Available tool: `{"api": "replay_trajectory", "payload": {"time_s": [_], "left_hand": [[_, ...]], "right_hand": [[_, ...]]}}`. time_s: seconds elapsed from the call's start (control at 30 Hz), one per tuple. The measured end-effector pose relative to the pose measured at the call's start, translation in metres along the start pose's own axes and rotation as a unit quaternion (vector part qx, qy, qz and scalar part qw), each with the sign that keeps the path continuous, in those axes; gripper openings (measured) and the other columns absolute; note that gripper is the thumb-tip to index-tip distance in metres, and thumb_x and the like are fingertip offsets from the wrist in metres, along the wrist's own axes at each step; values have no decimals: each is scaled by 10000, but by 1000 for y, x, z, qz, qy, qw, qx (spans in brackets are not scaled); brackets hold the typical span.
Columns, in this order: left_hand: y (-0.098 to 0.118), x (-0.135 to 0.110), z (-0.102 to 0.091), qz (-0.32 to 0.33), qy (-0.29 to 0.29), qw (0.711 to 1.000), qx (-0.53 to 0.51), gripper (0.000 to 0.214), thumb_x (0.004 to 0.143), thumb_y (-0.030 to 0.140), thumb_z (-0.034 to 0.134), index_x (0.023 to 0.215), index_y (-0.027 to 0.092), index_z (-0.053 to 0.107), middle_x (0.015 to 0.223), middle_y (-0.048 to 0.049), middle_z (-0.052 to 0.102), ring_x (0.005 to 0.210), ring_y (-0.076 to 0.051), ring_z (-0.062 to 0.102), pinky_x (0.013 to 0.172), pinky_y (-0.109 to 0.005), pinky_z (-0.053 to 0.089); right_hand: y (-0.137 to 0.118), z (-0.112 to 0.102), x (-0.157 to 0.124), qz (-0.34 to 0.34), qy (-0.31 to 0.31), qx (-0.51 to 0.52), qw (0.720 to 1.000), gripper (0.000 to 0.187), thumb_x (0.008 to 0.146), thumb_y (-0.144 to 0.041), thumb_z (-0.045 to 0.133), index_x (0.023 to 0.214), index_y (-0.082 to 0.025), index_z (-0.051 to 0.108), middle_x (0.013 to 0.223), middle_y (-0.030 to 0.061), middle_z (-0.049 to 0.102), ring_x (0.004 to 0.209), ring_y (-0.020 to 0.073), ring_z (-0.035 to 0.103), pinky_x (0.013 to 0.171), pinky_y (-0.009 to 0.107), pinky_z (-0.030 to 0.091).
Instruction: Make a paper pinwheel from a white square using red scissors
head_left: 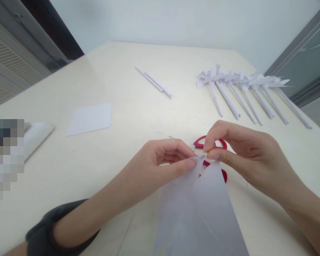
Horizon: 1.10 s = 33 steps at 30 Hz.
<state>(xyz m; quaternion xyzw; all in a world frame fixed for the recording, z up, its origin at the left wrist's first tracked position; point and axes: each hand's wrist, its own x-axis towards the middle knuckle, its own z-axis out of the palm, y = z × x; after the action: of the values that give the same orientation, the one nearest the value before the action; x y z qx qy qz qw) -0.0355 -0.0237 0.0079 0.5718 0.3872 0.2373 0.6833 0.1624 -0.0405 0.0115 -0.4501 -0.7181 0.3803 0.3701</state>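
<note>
A large sheet of white paper [202, 213] with a slit at its far edge is held up close to me. My left hand [170, 160] is closed, pinching the paper's upper left corner between thumb and fingers. At the tip of that same corner, the thumb and forefinger of my right hand [237, 156] are pinched together on the paper. Just beyond the sheet lies a pair of scissors with red handles [224, 175], partly hidden by the paper and my right hand.
Several paper pinwheels [242, 83] on rolled paper sticks lie in a row at the back right. Two thin paper rolls [156, 83] rest at the back middle. A flat white paper piece [92, 119] is on the left, and small paper scraps [160, 125] lie near the scissors.
</note>
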Motion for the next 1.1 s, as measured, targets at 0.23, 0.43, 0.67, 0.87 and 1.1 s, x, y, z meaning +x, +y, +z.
{"api": "replay_trajectory", "payload": {"time_s": [0.23,0.43,0.67,0.87,1.1], "left_hand": [[-8,0,-1,21,26,999,-40,86,819,264,605,796,199,655,796,17,683,734,-93,618,644,-168,472],[-11,3,-4,64,147,987,-19,110,806,310,611,821,210,653,817,8,689,725,-108,610,612,-172,451],[-15,5,-10,75,245,966,-33,224,808,372,579,940,205,648,935,-33,677,736,-151,595,571,-216,439],[-17,5,-10,90,241,966,-16,214,819,345,574,971,201,614,1018,-51,666,847,-181,620,674,-254,481],[-4,0,-4,200,295,920,161,214,804,220,579,1017,225,603,1146,-26,613,1134,-205,521,948,-323,430]], "right_hand": [[0,-6,2,58,35,-8,998,139,855,-347,555,811,-228,612,787,6,632,755,145,587,636,248,441],[0,-8,3,113,-31,-7,993,270,885,-440,462,819,-228,616,779,23,630,728,156,581,617,256,451],[0,-9,5,156,-86,-1,984,271,876,-449,471,797,-223,598,761,14,625,694,150,573,598,257,452],[1,-11,5,168,-42,14,985,223,871,-401,502,787,-216,597,791,5,659,736,147,606,650,265,470],[1,-12,5,151,-58,-37,986,201,828,-358,567,721,-194,615,808,21,674,720,148,603,614,259,453]]}}
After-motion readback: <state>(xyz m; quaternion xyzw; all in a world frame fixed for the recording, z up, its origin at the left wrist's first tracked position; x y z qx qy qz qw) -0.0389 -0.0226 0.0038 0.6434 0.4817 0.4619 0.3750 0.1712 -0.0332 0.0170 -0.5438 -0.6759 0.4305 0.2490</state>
